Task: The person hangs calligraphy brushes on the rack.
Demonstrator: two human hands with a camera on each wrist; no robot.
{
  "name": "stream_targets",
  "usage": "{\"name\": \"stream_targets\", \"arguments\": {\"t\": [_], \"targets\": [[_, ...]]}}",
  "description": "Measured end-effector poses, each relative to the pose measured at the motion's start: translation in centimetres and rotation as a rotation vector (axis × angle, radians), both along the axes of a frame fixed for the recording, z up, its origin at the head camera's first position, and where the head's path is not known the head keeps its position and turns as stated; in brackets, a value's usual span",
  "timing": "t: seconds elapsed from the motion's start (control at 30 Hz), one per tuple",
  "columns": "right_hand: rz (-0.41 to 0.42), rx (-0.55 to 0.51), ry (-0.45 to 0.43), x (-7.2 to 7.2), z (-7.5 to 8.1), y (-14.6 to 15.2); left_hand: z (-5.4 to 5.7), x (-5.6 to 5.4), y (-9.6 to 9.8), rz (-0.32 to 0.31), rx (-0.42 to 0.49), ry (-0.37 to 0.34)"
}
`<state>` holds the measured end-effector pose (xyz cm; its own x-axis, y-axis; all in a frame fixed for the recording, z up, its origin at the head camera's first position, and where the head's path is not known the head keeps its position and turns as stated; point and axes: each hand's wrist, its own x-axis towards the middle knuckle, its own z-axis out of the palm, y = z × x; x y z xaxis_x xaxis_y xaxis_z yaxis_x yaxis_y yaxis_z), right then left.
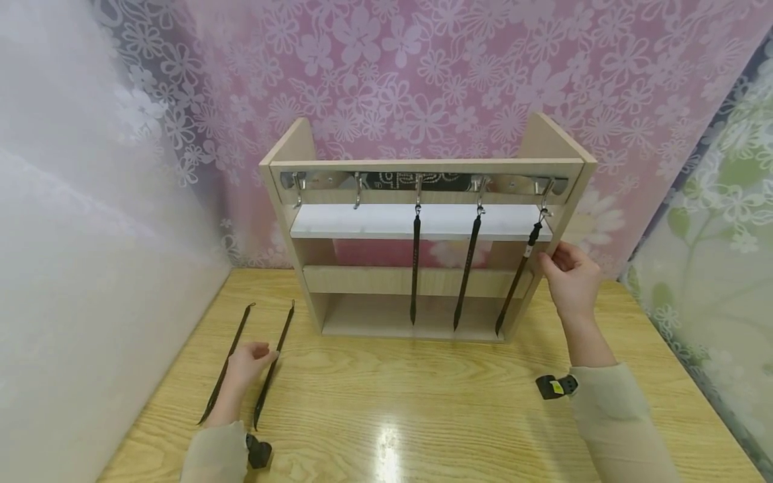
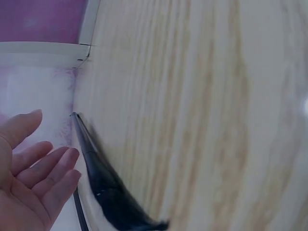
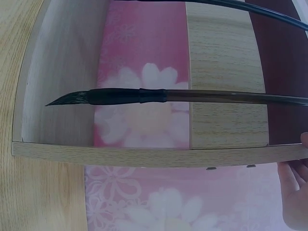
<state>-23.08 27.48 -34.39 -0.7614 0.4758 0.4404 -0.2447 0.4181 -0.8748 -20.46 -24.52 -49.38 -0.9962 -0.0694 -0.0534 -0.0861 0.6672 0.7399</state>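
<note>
Two dark writing brushes lie on the table at left, a left brush (image 1: pixel 214 397) and a right brush (image 1: pixel 262 397). My left hand (image 1: pixel 244 365) is over them, fingers loosely bent, nearest the right brush. In the left wrist view a brush (image 2: pixel 103 178) passes beside the fingertips, with nothing held. Three more brushes hang by loops from hooks on a wooden rack (image 1: pixel 425 168): one at the middle (image 1: pixel 416 268), one right of it (image 1: pixel 468 275), one at far right (image 1: pixel 518 278). My right hand (image 1: pixel 572 278) grips the rack's right side panel, thumb in front, fingers outside.
On the rack's metal hook strip (image 1: pixel 338 181), the two left hooks hold no brush. A white shelf (image 1: pixel 362 221) runs behind the hanging brushes. Floral cloth (image 1: pixel 423 80) covers the back, and a pale wall (image 1: pixel 90 268) stands at left of the wooden table (image 1: pixel 453 402).
</note>
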Motion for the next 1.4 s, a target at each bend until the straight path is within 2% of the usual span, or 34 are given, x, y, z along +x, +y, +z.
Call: {"name": "stream_targets", "arguments": {"t": [0.17, 0.43, 0.67, 1.0, 1.4], "targets": [[0.006, -0.008, 0.009, -0.1, -0.2, 0.1, -0.5, 0.1, 0.1, 0.004, 0.003, -0.02], [0.005, 0.0, -0.001, -0.1, -0.4, 0.2, -1.0, -0.2, 0.5, 0.039, -0.047, 0.022], [0.007, -0.002, 0.003, -0.1, -0.3, 0.2, -0.8, -0.3, 0.9, 0.021, -0.102, -0.019], [0.016, -0.006, 0.003, -0.1, -0.5, 0.2, -1.0, -0.6, 1.2, 0.009, -0.173, -0.015], [0.016, -0.007, -0.004, -0.1, -0.5, 0.3, -1.3, -1.0, 0.9, 0.014, -0.153, -0.059]]}}
